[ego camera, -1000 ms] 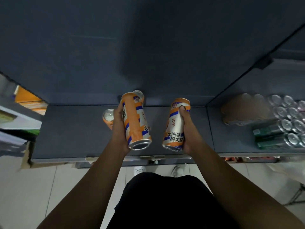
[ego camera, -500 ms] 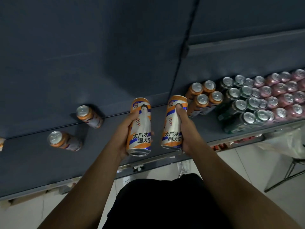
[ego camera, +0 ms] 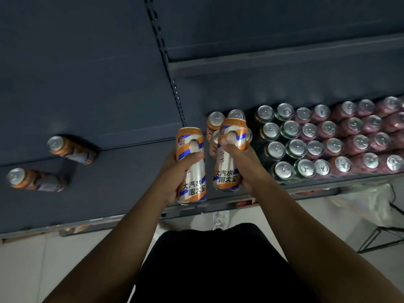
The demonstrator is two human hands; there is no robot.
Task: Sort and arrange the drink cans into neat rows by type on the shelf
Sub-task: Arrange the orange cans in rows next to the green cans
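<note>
Orange cans [ego camera: 192,165], one gripped by the left hand [ego camera: 176,171], one by the right hand [ego camera: 243,168], await placing; next, stand them beside the far orange group [ego camera: 215,121].

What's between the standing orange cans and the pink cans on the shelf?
Dark green cans stand there, shown in the head view.

hands [ego camera: 243,165] have brought both held cans [ego camera: 192,171] beside the orange stack [ego camera: 216,122].

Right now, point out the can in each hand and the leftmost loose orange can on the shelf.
left-hand can [ego camera: 193,185]: head view, on its printed label.
right-hand can [ego camera: 226,178]: head view, on its printed label.
leftmost loose can [ego camera: 37,181]: head view, on its side wall.
</note>
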